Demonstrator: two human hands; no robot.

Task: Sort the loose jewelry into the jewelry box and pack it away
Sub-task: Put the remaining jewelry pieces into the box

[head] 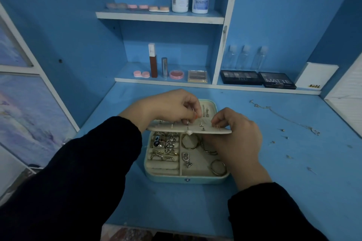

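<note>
Two hands are at work over the pale teal, round-cornered jewelry box (186, 179), which sits open on the blue painted bench (176, 205), near centre. The right hand (235, 141) grips the right end of the cream padded earring panel (172, 130), fingers curled over its edge. It holds the panel level above the compartments, evidently to give a steady surface. The left hand (172, 107) pinches a thin wire earring with an orange tip (195, 116) at the panel's top face, judged to be seating its post through the padding. Several metal posts stand through the panel.

Below, soft cream ring rolls in the left compartment hold metal rings (166, 146) wedged upright. The flat, felt-lined right compartment carries silver hoops (217, 167) and a stone-set heart pendant (186, 159) lying loose.

Outstanding: a fine silver chain (284, 116) and small stud pieces (282, 129) lie scattered on the bench, well to the right of the box. Sorting is judged part complete.
</note>
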